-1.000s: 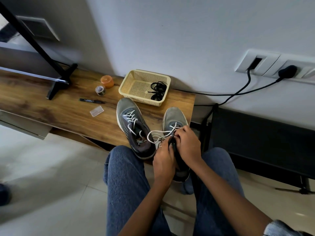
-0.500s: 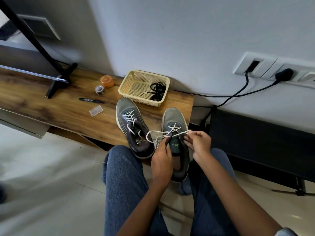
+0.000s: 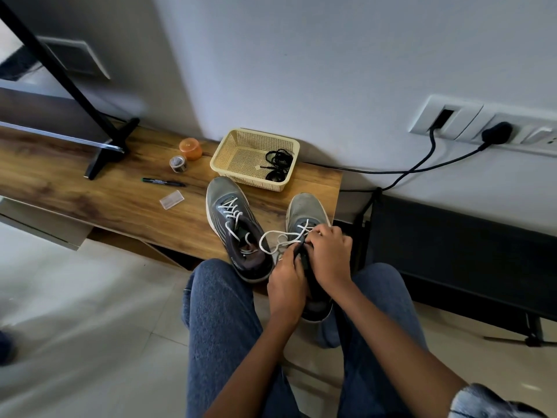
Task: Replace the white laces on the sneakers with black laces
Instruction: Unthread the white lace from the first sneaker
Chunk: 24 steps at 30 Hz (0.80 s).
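The right hand [image 3: 330, 259] sits over the tongue of the right sneaker [image 3: 307, 215], its fingers curled down onto the white lace [image 3: 277, 238] at the upper eyelets; the fingertips are hidden by the knuckles, so it seems to pinch the lace, though the exact hold cannot be made out. The left hand [image 3: 286, 285] lies just beside it, touching, with its fingers curled round the sneaker's dark collar and tongue. A loose loop of the lace spills leftward from between the two hands and hangs over the gap toward the left sneaker [image 3: 235, 227], which stands apart from both hands, toe toward the wall, its own white lace threaded but slack.

Both sneakers rest on a low wooden shelf [image 3: 90, 188], the heel of the right one overhanging the near edge above the person's knees in blue jeans [image 3: 223, 321]. Behind the sneakers, against the wall, stands a cream basket [image 3: 238, 155] holding the black laces [image 3: 278, 165] in a tangle at its right end. To the left on the shelf lie a clear plastic piece [image 3: 171, 199], a pen [image 3: 164, 182], a tape roll [image 3: 177, 162] and an orange cup [image 3: 190, 148], with a black stand foot [image 3: 111, 149] beyond. Black cables [image 3: 422, 164] run from a wall socket [image 3: 470, 122] to the right. The floor is pale tile.
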Available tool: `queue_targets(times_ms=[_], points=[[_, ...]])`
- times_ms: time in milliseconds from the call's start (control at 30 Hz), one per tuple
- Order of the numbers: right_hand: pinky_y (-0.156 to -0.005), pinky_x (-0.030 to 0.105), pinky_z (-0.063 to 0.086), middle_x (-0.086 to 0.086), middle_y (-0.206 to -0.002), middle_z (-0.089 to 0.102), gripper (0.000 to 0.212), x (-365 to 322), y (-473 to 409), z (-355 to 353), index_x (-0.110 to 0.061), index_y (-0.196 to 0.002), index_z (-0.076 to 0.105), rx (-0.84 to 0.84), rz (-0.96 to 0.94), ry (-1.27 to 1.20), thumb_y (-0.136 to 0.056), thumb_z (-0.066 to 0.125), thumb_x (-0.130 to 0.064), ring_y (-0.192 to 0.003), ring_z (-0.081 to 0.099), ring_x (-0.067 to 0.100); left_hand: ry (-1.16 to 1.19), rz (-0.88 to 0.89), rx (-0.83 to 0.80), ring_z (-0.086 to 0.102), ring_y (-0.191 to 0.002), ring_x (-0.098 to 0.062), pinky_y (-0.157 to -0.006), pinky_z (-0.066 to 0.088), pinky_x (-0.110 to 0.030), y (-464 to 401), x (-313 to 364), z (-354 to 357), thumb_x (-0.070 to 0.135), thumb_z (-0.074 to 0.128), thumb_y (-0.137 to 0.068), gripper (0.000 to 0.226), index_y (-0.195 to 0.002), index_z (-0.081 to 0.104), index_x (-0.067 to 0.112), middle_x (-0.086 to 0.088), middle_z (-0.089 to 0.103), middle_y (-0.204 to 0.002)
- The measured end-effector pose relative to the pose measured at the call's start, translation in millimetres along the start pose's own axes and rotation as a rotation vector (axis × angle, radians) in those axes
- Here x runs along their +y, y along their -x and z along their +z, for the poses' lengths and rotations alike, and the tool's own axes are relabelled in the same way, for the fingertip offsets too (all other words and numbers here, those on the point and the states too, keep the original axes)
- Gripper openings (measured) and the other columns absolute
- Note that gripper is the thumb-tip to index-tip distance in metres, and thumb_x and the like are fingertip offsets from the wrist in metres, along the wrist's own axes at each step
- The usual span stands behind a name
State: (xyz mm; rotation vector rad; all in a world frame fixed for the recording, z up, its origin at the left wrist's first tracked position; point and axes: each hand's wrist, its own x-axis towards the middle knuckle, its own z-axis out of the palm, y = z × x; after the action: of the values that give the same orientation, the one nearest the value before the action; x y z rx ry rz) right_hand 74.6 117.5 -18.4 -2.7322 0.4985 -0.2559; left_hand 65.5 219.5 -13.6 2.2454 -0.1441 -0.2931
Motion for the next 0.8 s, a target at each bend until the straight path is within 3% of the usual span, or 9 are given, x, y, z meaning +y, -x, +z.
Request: queue_targets(times_ms=[167,300,333,433,500,567,667,733,800], points=[[-0.082,0.03,0.027,-0.009,-0.102,0.052,0.009,5.5,1.8,-1.1,-0.017,-0.085,0.066,-0.011,0.109,-0.271,-0.091,0.058,-0.017,-0.099,0.042,0.009,-0.001,-0.02,0.018,0.059,-0.108,-0.02,-0.085,0.046,-0.034,1.9,4.0,-1.0,0.023,0.038,-0.102,0.035,-0.134,0.052,0.026,0.001,0.064,-0.122],[-0.076,0.005,0.037,0.001,-0.101,0.053,0.012,5.5,-0.2,-10.4,-0.014,-0.076,0.063,0.08,0.304,-0.662,-0.086,0.062,-0.007,-0.083,0.052,0.001,-0.032,-0.029,0.038,0.06,-0.107,-0.022,-0.083,0.044,-0.033,0.8,3.4,-0.6,0.022,0.04,-0.101,0.034,-0.133,0.052,0.025,-0.001,0.065,-0.119],[-0.078,0.009,0.043,0.004,-0.101,0.055,0.015,8.1,-3.8,-11.3,-0.018,-0.073,0.062,0.114,0.371,-0.735,-0.085,0.063,-0.008,-0.084,0.056,0.005,-0.031,-0.04,0.044,0.06,-0.107,-0.023,-0.082,0.044,-0.033,0.6,3.2,-1.0,0.022,0.04,-0.101,0.034,-0.132,0.053,0.026,-0.002,0.065,-0.118],[-0.074,0.04,0.056,0.009,-0.096,0.06,0.022,15.2,-12.3,-18.1,-0.021,-0.067,0.059,0.181,0.724,-1.025,-0.087,0.061,-0.011,-0.08,0.06,0.016,-0.018,-0.059,0.05,0.062,-0.104,-0.024,-0.08,0.045,-0.034,0.6,4.2,-1.0,0.021,0.042,-0.1,0.033,-0.131,0.054,0.027,-0.003,0.067,-0.114],[-0.073,0.038,0.054,0.005,-0.081,0.059,0.023,17.5,-11.2,-22.0,-0.014,-0.07,0.057,0.173,0.886,-1.176,-0.091,0.057,-0.005,-0.074,0.056,0.014,-0.022,-0.042,0.046,0.062,-0.103,-0.023,-0.081,0.046,-0.033,0.9,5.7,-0.2,0.021,0.042,-0.1,0.033,-0.13,0.054,0.027,-0.003,0.067,-0.114],[-0.069,0.028,0.05,0.0,-0.078,0.059,0.017,17.8,-8.5,-23.1,-0.013,-0.075,0.059,0.191,0.862,-1.025,-0.09,0.058,-0.005,-0.077,0.056,0.017,-0.03,-0.036,0.047,0.062,-0.104,-0.022,-0.081,0.046,-0.033,0.5,6.5,-0.9,0.021,0.042,-0.1,0.034,-0.131,0.055,0.028,-0.002,0.067,-0.115],[-0.087,0.039,0.045,0.003,-0.114,0.057,0.012,12.8,-2.8,-23.4,-0.02,-0.094,0.063,0.193,0.653,-0.624,-0.086,0.058,-0.013,-0.103,0.053,0.02,-0.059,-0.047,0.032,0.062,-0.104,-0.023,-0.081,0.046,-0.035,-0.5,5.2,-2.7,0.021,0.041,-0.101,0.035,-0.134,0.053,0.027,-0.003,0.066,-0.116],[-0.092,0.043,0.036,-0.002,-0.122,0.051,0.025,8.7,-1.4,-24.5,-0.023,-0.11,0.061,0.197,0.419,-0.382,-0.085,0.059,-0.018,-0.115,0.043,0.018,-0.06,-0.058,0.032,0.061,-0.105,-0.024,-0.082,0.046,-0.035,-1.3,4.0,-2.4,0.022,0.041,-0.101,0.035,-0.134,0.053,0.026,-0.005,0.066,-0.116],[-0.088,0.038,0.028,-0.006,-0.114,0.055,0.022,1.9,-1.5,-25.9,-0.025,-0.106,0.065,0.169,0.154,-0.215,-0.085,0.061,-0.021,-0.115,0.042,0.018,-0.063,-0.057,0.027,0.061,-0.106,-0.025,-0.082,0.046,-0.036,-1.2,3.8,-1.4,0.022,0.041,-0.101,0.035,-0.134,0.052,0.026,-0.005,0.066,-0.118]])
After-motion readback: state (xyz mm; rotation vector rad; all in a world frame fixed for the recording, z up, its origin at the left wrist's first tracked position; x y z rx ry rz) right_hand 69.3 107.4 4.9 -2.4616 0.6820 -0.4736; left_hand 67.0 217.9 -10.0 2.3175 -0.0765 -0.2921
